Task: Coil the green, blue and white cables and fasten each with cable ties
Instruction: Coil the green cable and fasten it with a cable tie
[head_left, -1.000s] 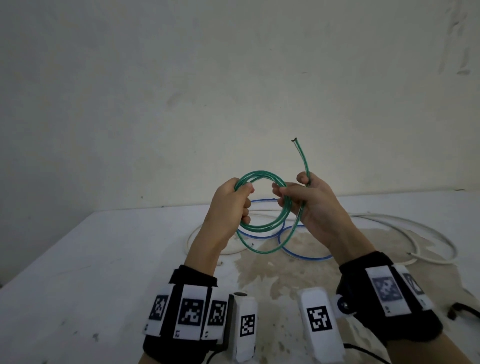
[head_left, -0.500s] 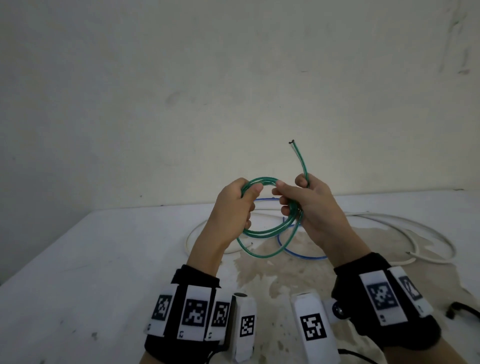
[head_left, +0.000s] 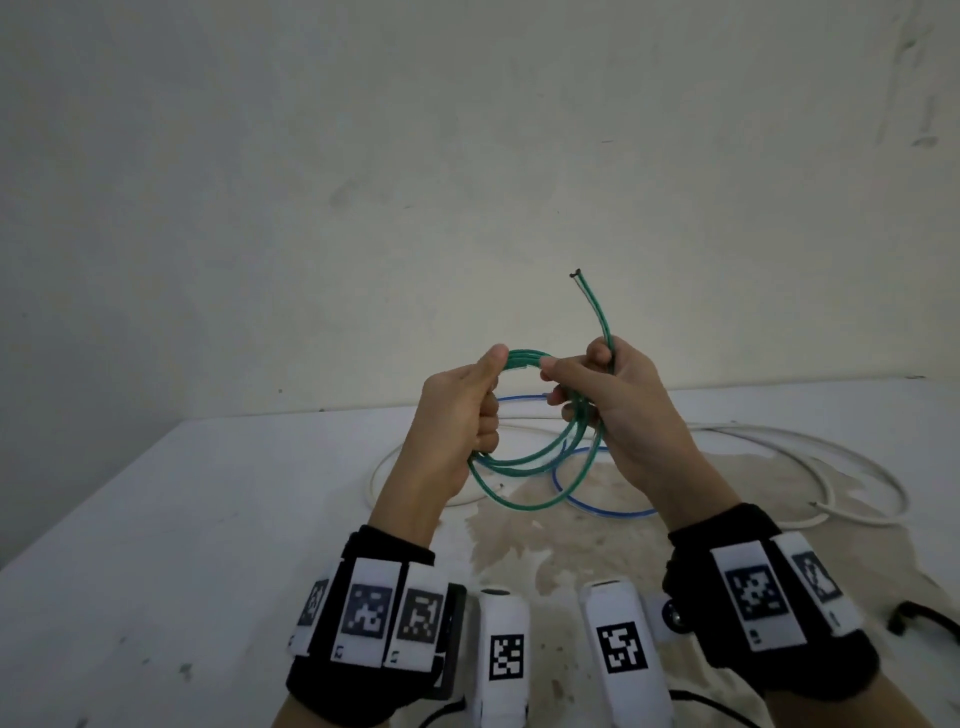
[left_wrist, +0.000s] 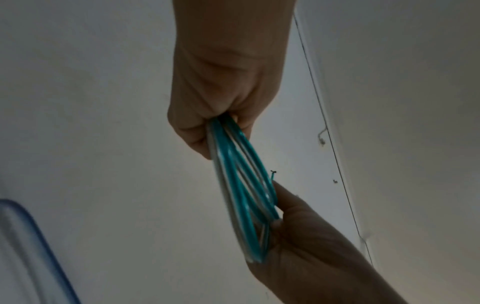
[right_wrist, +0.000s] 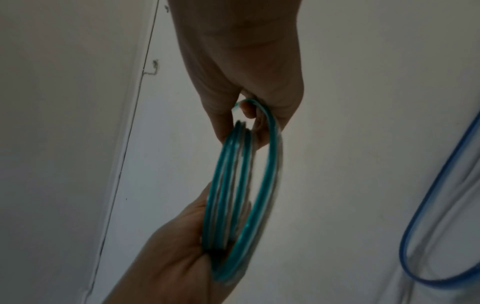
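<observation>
I hold the green cable (head_left: 524, 467) in the air as a coil of several loops, above the white table (head_left: 208, 519). My left hand (head_left: 491, 395) grips the coil's left side, thumb on the top strands. My right hand (head_left: 571, 384) grips the right side, and the cable's free end (head_left: 592, 306) sticks up past its fingers. The left wrist view shows the green loops (left_wrist: 241, 185) running from my left hand (left_wrist: 228, 115) to my right hand (left_wrist: 298, 230). The blue cable (head_left: 608, 512) and white cable (head_left: 831, 467) lie loose on the table behind.
A brownish stain (head_left: 571, 545) covers the table below my hands. A short black item (head_left: 914, 616) lies near the right edge. A bare wall (head_left: 467, 156) stands right behind the table. The blue cable (right_wrist: 441, 205) curves at the right of the right wrist view.
My left thumb has slid up along the top of the green coil toward my right thumb. The loops have flattened and hang lower between my hands.
</observation>
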